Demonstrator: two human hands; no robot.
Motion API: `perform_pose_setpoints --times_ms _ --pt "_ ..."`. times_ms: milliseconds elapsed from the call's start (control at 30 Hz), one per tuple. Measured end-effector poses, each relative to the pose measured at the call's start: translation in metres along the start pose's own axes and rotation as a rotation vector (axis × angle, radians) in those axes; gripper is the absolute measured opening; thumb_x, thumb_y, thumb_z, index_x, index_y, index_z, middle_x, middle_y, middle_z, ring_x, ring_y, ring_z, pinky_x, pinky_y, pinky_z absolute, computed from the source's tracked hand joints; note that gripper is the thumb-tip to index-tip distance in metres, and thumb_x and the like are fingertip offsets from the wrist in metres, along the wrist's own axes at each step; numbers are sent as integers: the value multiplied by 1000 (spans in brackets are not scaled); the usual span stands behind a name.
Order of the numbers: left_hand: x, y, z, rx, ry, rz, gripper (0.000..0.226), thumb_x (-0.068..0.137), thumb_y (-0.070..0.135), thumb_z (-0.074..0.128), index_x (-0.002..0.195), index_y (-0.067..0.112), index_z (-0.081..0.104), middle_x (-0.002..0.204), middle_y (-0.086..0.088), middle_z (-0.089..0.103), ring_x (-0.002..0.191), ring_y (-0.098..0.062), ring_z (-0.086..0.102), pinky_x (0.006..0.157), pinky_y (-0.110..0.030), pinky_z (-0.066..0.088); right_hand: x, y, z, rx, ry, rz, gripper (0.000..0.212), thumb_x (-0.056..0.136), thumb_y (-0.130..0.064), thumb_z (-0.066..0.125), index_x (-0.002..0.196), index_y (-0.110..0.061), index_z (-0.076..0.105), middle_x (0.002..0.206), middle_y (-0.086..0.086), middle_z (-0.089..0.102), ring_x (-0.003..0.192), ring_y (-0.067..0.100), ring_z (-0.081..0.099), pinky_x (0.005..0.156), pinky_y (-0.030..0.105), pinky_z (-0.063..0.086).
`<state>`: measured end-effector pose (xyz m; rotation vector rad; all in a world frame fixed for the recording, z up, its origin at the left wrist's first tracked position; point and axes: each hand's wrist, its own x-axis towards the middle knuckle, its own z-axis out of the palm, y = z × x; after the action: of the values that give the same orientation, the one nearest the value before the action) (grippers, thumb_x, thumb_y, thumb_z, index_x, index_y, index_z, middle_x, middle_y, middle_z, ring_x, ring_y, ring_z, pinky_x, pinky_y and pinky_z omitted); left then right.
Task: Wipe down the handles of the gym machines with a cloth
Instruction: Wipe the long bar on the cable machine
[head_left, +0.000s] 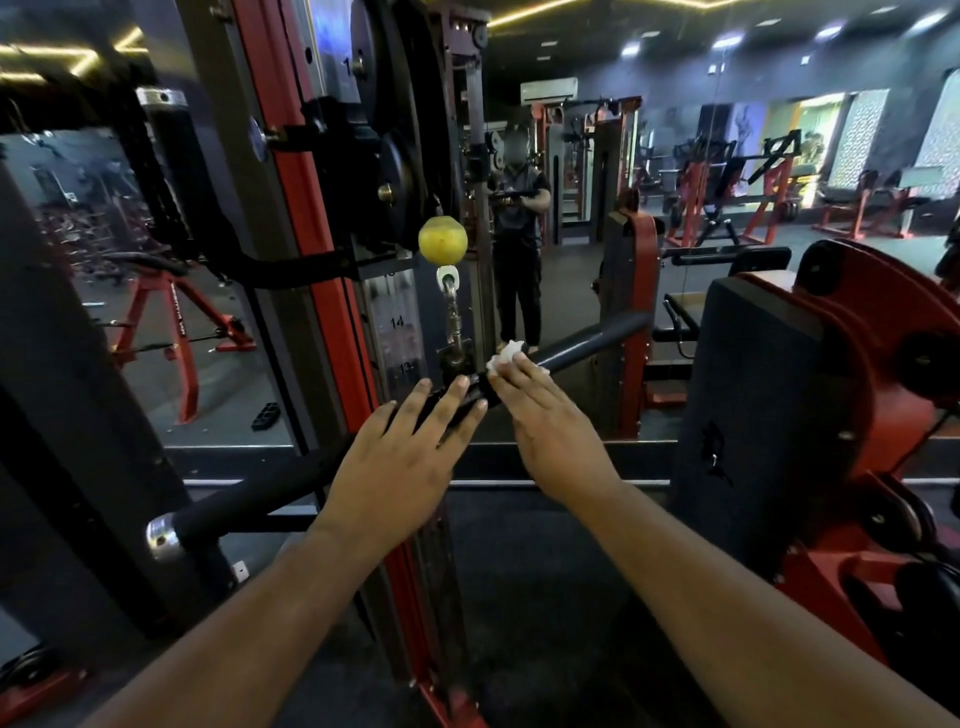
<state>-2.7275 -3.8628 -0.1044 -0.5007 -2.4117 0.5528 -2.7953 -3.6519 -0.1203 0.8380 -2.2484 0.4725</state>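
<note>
The person stands at the cable machine w/ both arms out over a long black bar handle (587, 343) that hangs from a swivel clip (451, 312) under the yellow ball stop (442, 240). The bar runs from about 8 o'clock, where its chrome end cap (165, 535) shows, up to about 2 o'clock.

The left hand (400, 467) lies on the bar just left of the swivel, fingers (452, 400) straight and spread, pressing rather than wrapping; it's steadying the bar, holding nothing. The right hand (550, 431) sits just beside it at 1 o'clock, fingers fairly straight, pressing a small white cloth (506, 357) onto the bar. The cloth peeks out past the fingertips, touching the grip right next to the swivel.

To do this step well, IMO: the bar hangs free, so the left hand should hold firm or it'll swing and twist away from the wipe. The right hand would do better curling the cloth around the bar, not just pressing on top, otherwise the underside gets missed. Then slide toward 2 o'clock to the far end in one pass, rotate, repeat. The 8 o'clock half looks not yet done, so swap sides after, incl. the end cap.

The wall mirror (519, 208) behind reflects a standing figure and more machines.
</note>
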Motion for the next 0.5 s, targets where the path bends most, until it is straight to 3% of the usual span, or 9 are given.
perform_pose_setpoints --times_ms 100,167,300,400,500 --pt "-1 0 0 -3 -10 -1 73 102 36 54 163 23 16 171 -13 14 149 -39 33 108 -54 41 1 26 -1 -70 7 4 64 98 -2 46 157 -20 27 165 2 28 155 14 17 125 32 4" --pt "-2 0 1 -1 -24 -3 75 102 38 53 164 24 12 171 -12 11 150 -39 31 110 -53 41 3 50 -12 -85 40 137 70 98 2 46 158 -25 21 166 0 24 156 14 15 127 35 6" --pt "-2 -4 -4 -17 -39 9 72 104 40 49 164 24 12 171 -10 14 150 -35 33 109 -51 43 13 60 -26 -46 67 314 61 102 -5 45 159 -19 29 167 2 25 156 14 13 125 30 4" --pt "-6 -7 -15 -75 16 -62 61 105 37 47 161 21 26 165 -7 29 141 -28 46 101 -46 52 11 35 -15 -3 19 152 61 98 -2 48 156 -16 38 164 1 33 154 13 18 124 26 0" --pt "-20 -17 -28 -108 58 -254 50 106 42 44 150 19 39 146 -8 48 117 -24 63 84 -40 58 5 33 -7 -1 -16 34 63 93 2 52 154 -13 41 160 5 40 153 16 25 127 31 7"
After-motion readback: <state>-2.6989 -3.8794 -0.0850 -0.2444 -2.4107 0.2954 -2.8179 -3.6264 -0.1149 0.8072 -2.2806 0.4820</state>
